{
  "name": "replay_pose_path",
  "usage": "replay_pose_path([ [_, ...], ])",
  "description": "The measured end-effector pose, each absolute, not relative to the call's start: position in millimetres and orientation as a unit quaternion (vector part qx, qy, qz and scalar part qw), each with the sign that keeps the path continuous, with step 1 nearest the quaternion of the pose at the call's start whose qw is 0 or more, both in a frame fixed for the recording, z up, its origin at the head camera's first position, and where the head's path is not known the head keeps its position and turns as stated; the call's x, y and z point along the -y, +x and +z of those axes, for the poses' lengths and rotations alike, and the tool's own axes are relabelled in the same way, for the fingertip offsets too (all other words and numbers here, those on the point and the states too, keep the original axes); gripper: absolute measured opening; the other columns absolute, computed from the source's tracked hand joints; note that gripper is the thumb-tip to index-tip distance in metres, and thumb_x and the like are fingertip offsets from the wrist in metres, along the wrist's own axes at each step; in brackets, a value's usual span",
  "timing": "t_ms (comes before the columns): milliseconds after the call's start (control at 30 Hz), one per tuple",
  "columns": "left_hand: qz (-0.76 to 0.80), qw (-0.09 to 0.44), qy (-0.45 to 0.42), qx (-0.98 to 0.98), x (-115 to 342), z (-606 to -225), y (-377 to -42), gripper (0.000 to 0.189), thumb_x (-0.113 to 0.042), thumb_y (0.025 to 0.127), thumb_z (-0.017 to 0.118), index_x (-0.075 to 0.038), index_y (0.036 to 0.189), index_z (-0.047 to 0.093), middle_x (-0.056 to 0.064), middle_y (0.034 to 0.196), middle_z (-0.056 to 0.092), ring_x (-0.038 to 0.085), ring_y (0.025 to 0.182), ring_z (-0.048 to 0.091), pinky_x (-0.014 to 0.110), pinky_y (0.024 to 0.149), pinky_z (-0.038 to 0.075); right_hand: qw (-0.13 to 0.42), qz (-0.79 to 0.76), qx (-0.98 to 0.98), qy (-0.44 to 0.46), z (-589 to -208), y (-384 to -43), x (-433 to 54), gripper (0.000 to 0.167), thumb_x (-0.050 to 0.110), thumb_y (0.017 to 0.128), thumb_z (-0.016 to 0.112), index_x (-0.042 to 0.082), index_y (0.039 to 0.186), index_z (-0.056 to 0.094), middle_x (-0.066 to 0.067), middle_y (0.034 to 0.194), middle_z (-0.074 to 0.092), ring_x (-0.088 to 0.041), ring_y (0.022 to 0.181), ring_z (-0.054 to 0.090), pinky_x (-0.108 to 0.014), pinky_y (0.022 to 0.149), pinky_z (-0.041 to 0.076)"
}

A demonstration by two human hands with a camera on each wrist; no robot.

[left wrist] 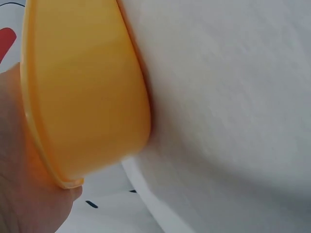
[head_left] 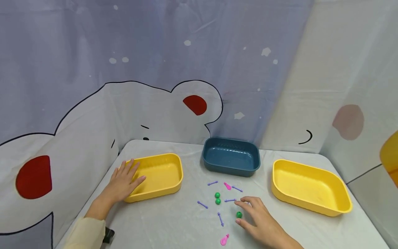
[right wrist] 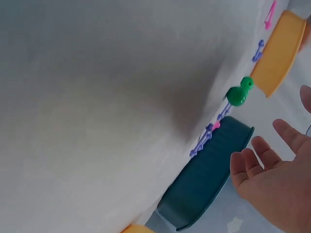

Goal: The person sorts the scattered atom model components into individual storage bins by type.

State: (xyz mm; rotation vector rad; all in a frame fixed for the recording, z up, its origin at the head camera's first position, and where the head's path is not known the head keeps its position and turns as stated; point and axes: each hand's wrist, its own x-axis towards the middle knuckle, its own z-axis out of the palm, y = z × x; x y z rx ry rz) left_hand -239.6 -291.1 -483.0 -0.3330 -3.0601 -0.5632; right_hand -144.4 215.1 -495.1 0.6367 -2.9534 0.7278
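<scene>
My left hand rests on the left rim of a yellow tray, fingers spread over its edge; the left wrist view shows that tray's outer wall close up. Over the table's right half, my right hand hovers with parted thumb and fingers and holds nothing. Between its thumb and forefinger, in the head view, lies a green bead. Two more green beads sit side by side farther left. Around them are scattered several purple double-ended sticks and pink teardrop-shaped pieces.
A dark blue tray stands at the back centre. Another yellow tray is at the right. A printed cloth hangs behind the white-covered table. Near my left wrist lies a small black object.
</scene>
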Motion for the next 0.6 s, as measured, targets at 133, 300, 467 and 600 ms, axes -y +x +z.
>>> replay_pose_path([
  [133,-0.169,0.01,-0.106,0.98,293,-487,-240,0.086,-0.063,0.103,0.039,-0.002,0.16,0.021,0.025,0.167,0.009,0.049,0.152,-0.002,0.07,0.116,0.0,-0.013,0.231,0.946,0.226,-496,-140,-212,0.049,0.046,0.094,0.069,0.027,0.138,0.061,0.012,0.134,0.048,-0.011,0.123,0.042,-0.05,0.102,0.048],
  [300,-0.155,0.023,-0.107,0.982,291,-490,-240,0.085,-0.064,0.102,0.038,-0.002,0.159,0.025,0.025,0.166,0.013,0.05,0.152,0.002,0.07,0.117,0.002,-0.037,0.233,0.934,0.267,-498,-137,-209,0.049,0.05,0.096,0.065,0.027,0.139,0.059,0.014,0.128,0.049,-0.01,0.118,0.045,-0.046,0.103,0.048],
  [467,-0.15,0.031,-0.089,0.984,287,-493,-236,0.084,-0.064,0.103,0.035,-0.002,0.159,0.025,0.025,0.166,0.013,0.052,0.151,0.002,0.07,0.117,0.002,-0.095,0.245,0.921,0.287,-499,-137,-205,0.053,0.056,0.096,0.062,0.029,0.141,0.058,0.013,0.123,0.051,-0.008,0.112,0.046,-0.032,0.097,0.051],
  [600,-0.154,0.037,-0.069,0.985,279,-493,-230,0.083,-0.063,0.104,0.033,-0.001,0.159,0.025,0.026,0.166,0.013,0.056,0.149,0.002,0.071,0.116,0.001,-0.163,0.268,0.908,0.276,-499,-138,-201,0.051,0.056,0.094,0.063,0.031,0.139,0.059,0.012,0.12,0.053,-0.006,0.106,0.047,-0.026,0.092,0.053],
])
